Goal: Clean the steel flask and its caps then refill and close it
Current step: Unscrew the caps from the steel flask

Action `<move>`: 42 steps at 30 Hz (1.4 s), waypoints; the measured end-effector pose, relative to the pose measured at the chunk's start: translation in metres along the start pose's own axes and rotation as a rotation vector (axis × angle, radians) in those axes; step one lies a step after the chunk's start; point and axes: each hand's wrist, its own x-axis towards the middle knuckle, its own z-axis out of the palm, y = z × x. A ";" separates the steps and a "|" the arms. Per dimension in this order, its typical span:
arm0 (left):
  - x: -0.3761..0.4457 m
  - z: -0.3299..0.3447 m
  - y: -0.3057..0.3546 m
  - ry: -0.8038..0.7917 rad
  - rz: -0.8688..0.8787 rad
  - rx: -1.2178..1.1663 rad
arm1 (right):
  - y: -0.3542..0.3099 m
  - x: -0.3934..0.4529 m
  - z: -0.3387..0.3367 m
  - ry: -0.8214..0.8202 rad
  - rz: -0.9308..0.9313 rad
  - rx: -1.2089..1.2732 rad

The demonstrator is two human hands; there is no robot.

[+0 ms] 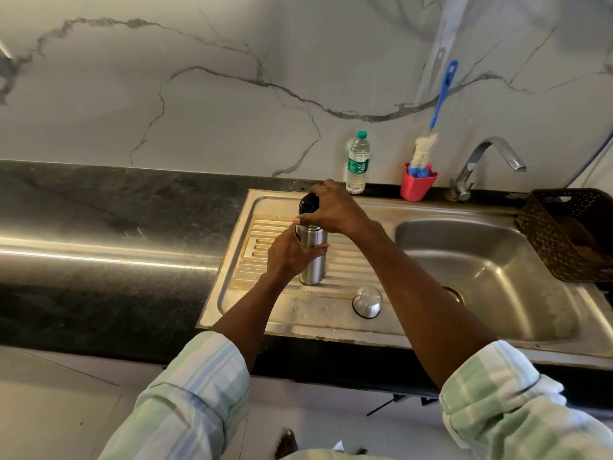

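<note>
Flask (pixel 311 257) upright on steel drainboard (pixel 345 260), dark counter (pixel 109 224), marble wall (pixel 199 94).

Flask (pixel 311 257) standing on the drainboard (pixel 345 260), steel cap (pixel 367 301) sitting in front of it, basin (pixel 481 260) lying right, water bottle (pixel 358 162) and brush cup (pixel 416 185) standing behind, basket (pixel 570 234) sitting far right.

I see a plastic water bottle (pixel 358 162) beside a red cup (pixel 417 186); a brown basket (pixel 570 234), contents unclear.
</note>
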 end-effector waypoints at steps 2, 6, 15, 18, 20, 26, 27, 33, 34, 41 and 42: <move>-0.001 0.000 0.001 0.006 0.003 -0.005 | -0.001 -0.001 -0.001 0.031 -0.055 0.057; -0.001 0.001 -0.002 0.002 -0.024 -0.012 | 0.002 -0.005 -0.008 -0.013 -0.095 0.205; -0.003 0.001 -0.002 -0.023 0.003 -0.064 | 0.008 -0.021 -0.015 0.102 -0.103 0.517; -0.007 0.001 -0.002 -0.027 -0.011 -0.121 | 0.010 -0.033 -0.011 0.295 -0.015 0.650; -0.013 0.002 -0.006 -0.011 -0.006 -0.196 | 0.012 -0.044 -0.003 0.472 0.057 0.737; -0.029 0.006 -0.024 -0.014 0.025 -0.376 | 0.029 -0.082 0.037 0.610 0.192 0.797; -0.029 0.005 -0.026 -0.018 0.023 -0.380 | 0.033 -0.088 0.046 0.578 0.208 0.778; -0.026 0.005 -0.037 -0.029 -0.025 -0.370 | 0.053 -0.121 0.103 0.274 0.207 0.533; -0.025 0.006 -0.037 -0.031 -0.031 -0.372 | 0.054 -0.125 0.109 0.204 0.208 0.506; -0.028 0.008 -0.038 -0.024 -0.038 -0.382 | 0.052 -0.131 0.132 -0.067 0.176 0.307; -0.028 0.008 -0.038 -0.024 -0.039 -0.382 | 0.052 -0.132 0.133 -0.083 0.170 0.287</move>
